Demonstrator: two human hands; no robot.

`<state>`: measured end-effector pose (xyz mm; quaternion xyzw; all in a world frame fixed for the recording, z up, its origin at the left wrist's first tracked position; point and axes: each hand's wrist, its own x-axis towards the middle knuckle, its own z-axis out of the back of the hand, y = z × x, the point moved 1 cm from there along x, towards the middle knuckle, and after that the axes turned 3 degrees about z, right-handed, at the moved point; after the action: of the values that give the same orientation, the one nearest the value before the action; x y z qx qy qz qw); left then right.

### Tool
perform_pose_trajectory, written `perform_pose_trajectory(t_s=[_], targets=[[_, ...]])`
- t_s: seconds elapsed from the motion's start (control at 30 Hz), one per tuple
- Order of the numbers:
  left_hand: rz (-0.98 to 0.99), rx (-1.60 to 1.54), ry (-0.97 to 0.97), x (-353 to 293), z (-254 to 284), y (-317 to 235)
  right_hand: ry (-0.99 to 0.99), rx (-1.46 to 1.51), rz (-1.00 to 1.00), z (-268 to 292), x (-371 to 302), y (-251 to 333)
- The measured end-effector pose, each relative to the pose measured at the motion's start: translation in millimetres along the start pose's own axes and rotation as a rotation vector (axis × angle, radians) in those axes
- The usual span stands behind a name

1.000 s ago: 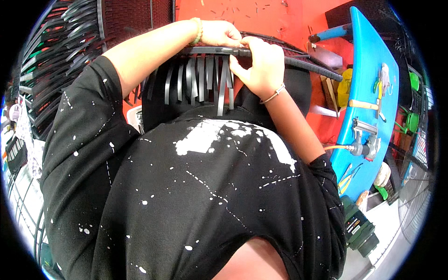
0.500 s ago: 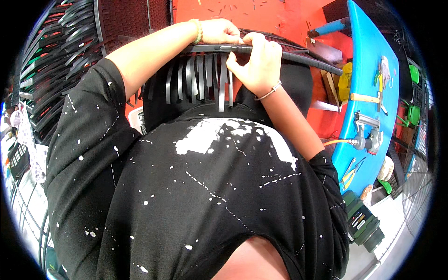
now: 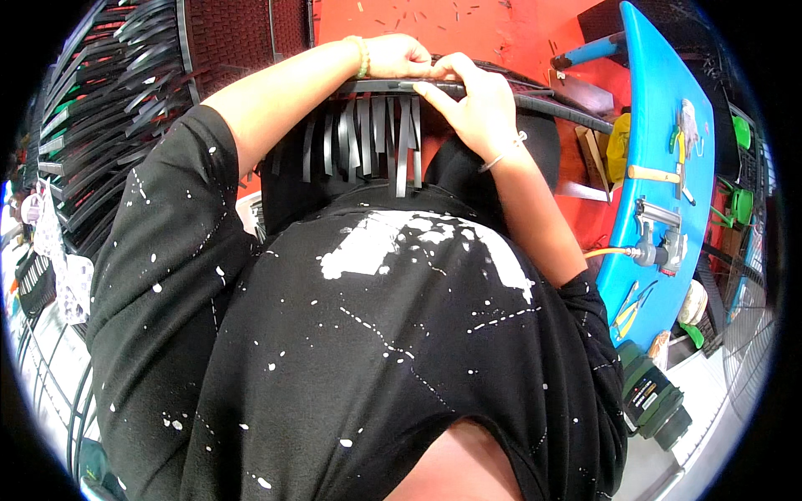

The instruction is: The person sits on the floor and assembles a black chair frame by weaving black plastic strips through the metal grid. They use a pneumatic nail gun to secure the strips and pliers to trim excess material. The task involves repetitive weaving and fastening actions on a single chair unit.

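Observation:
A long black frame bar (image 3: 568,113) wrapped in flat strip runs across in front of my body. From it hang several loose, shiny black plastic strips (image 3: 380,138), their cut ends toward my lap. My left hand (image 3: 398,57) lies on the bar's far side with fingers curled into a pinch; what they hold is hidden. Gripping the bar from the right is my right hand (image 3: 478,104), its thumb along the near side and its index finger bent over the top. The fingertips of both hands nearly meet.
A blue table (image 3: 660,108) on the right carries a hammer (image 3: 654,174), an air stapler (image 3: 662,242) with an orange hose, and pliers (image 3: 632,309). At the left stands a woven panel with many loose black strips (image 3: 125,125). Scraps lie on the red floor (image 3: 493,25).
My right hand has shifted slightly right and turned, its thumb now lying along the bar instead of below it. My left hand stays nearly in place.

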<state>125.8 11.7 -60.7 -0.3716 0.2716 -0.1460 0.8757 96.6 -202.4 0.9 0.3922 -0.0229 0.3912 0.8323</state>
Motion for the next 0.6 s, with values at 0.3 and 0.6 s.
perform_pose_trajectory(t_s=[0.3, 0.6], targets=[[0.013, 0.006, -0.031, -7.8, 3.9, -12.7, -0.018, 0.08, -0.002, 2.9, -1.3, -2.8], [0.013, -0.076, -0.031, -11.1, 4.2, -13.6, 0.05, 0.033, -0.101, 3.2, -0.2, 2.6]])
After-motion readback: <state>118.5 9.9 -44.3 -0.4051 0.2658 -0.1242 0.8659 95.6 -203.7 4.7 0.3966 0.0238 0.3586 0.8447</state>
